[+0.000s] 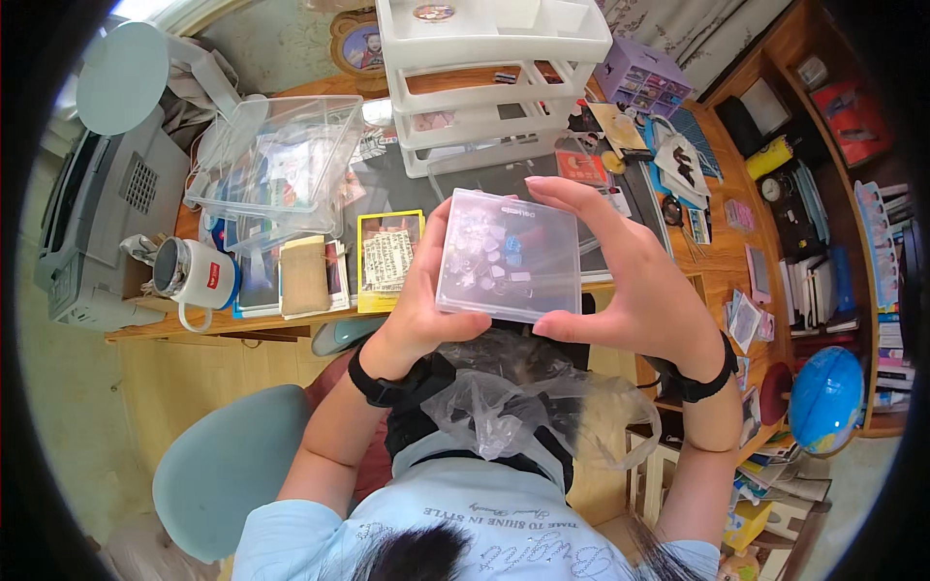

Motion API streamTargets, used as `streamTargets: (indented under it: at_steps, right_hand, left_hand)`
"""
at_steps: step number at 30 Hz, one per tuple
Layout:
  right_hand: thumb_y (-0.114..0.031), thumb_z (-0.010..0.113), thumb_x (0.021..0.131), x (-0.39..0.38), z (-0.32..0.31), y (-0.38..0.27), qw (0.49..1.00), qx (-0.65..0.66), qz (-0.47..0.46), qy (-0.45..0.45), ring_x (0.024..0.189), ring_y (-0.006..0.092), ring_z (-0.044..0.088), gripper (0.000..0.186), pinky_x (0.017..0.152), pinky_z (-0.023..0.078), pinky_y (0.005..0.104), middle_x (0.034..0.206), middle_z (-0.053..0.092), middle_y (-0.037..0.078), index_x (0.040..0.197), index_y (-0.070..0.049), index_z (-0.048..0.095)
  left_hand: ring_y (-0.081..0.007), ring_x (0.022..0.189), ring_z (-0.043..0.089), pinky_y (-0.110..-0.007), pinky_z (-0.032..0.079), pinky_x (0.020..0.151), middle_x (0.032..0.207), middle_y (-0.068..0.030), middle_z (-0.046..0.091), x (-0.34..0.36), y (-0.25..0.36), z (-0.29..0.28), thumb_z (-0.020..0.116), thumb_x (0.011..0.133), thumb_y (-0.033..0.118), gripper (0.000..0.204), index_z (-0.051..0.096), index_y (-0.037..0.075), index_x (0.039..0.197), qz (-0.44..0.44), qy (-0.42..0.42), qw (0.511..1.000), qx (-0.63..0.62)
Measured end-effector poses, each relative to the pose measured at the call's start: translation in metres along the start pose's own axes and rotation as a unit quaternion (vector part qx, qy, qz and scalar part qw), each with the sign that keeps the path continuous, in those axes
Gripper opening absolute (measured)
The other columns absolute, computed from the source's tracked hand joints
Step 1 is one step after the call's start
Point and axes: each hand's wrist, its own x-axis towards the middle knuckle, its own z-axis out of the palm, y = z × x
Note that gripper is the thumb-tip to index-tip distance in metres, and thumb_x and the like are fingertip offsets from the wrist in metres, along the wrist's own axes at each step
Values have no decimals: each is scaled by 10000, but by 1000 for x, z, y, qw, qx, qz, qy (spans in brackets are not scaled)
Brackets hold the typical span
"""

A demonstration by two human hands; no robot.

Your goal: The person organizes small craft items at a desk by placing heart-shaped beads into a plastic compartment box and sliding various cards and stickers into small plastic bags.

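Note:
A square, see-through plastic box [542,266] with a frosted lid is held up in front of me, above the desk's near edge. Several small clear, white and blue pieces lie inside it, mostly toward its left side. My left hand [421,300] grips the box's left side, thumb along the near edge. My right hand [630,271] curves around the right side, with its thumb by the near corner and a finger by the far edge. A crumpled clear plastic bag [504,407] rests on my lap under the box.
On the desk [717,252] stand a white drawer frame [484,102], clear plastic drawers [281,213], a white mug [205,276] and a yellow-edged packet [389,250]. A printer [116,218] stands left, a bookshelf [833,145] and blue globe [825,399] right, a chair back [228,465] lower left.

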Motion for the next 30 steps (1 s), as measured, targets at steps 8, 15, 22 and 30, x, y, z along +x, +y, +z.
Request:
streamTargets:
  at_steps: [8,15,22,30]
  right_hand:
    - [-195,781,563,5,2,-9,997,-43,-22,-64,1087,299,443,908,943,375,367,1223,436,152,1335,-37,328]
    - [-203,777,621,21,-1,-2,984,78,79,-140,952,200,507,836,860,411,311,1013,523,92,1313,-19,346]
    - [-89,681,763,44,-2,22,923,198,238,-227,781,79,524,508,717,427,221,823,566,20,1200,7,442]
    - [-110,698,755,57,8,42,862,192,293,-366,790,84,537,548,719,433,224,841,596,29,1209,54,438]
  left_hand:
    - [-184,1209,376,-329,306,1010,1295,-66,350,-10,1,1,806,494,130,1084,150,74,1355,-32,-32,999,28]
    - [-176,1198,387,-329,312,1007,1274,-57,367,-14,-3,-4,819,490,129,1084,164,84,1352,-47,-63,996,31]
    - [-241,1154,493,-385,402,970,1236,-89,452,-17,-12,-8,850,424,169,1108,235,70,1341,-93,-67,993,0]
    - [-280,1136,511,-411,402,973,1221,-109,469,-21,-14,-12,846,446,152,1079,239,66,1334,-122,-77,989,-46]
